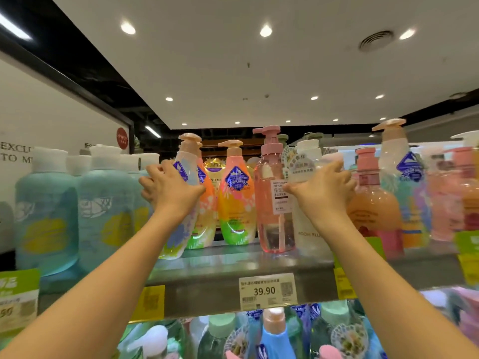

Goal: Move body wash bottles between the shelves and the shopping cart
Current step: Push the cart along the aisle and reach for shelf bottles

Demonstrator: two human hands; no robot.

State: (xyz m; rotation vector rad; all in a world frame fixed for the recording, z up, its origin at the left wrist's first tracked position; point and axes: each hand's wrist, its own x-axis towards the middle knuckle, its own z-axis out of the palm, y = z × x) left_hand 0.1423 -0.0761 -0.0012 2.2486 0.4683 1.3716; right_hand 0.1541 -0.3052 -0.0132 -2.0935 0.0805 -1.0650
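Shelf (228,270) spans the frame from 9 to 3 o'clock, packed with pump bottles; a second row shows below at 6 o'clock. No cart in view. Teal bottles (46,213) crowd 9 o'clock, orange bottle (234,195) and pink bottle (272,198) stand at centre.

Left hand (168,193), just left of centre, has fingers curled round a pastel bottle (181,203) that leans, its base at the shelf's front edge. Right hand (321,193), just right of centre, has fingers wrapped on a clear white bottle (308,203) standing upright between the pink bottle and a peach bottle (370,203) at 3 o'clock. Whether each bottle is going on or coming off, cannot tell. Price tag (267,291) at 6 o'clock reads 39.90.

Risks, as a guess: the pastel bottle is tilted near the lip, so a loose grip could let it slide off onto the lower row. The white bottle touches or nearly touches the pink one; pulling it sideways could knock that over and topple the row. Both grips sit high, so the bottles may swing.
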